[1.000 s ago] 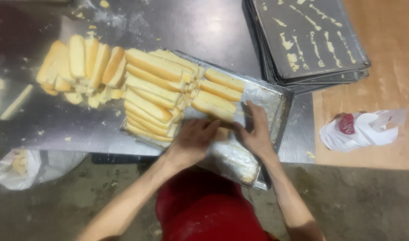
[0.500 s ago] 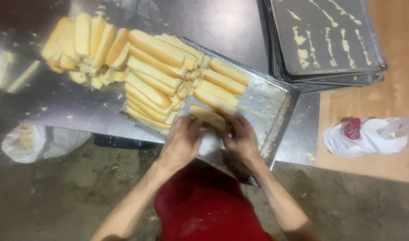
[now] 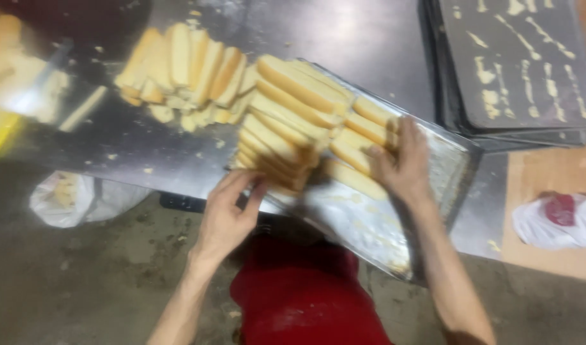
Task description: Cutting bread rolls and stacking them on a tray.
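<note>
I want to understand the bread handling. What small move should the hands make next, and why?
Probably press the right hand leftward, closing its loose slices against the stacked row on the tray. The left hand already braces the row's near end, and a gap remains between them.

Light: dim, prob. overhead; glare on metal surface [image 3: 146, 147] at left.
Blur: motion smear throughout, edges softest.

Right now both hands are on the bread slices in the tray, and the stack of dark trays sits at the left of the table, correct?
Not quite: the head view shows the dark trays at the right. Both hands, left and right, are on the bread slices in the tray.
</note>
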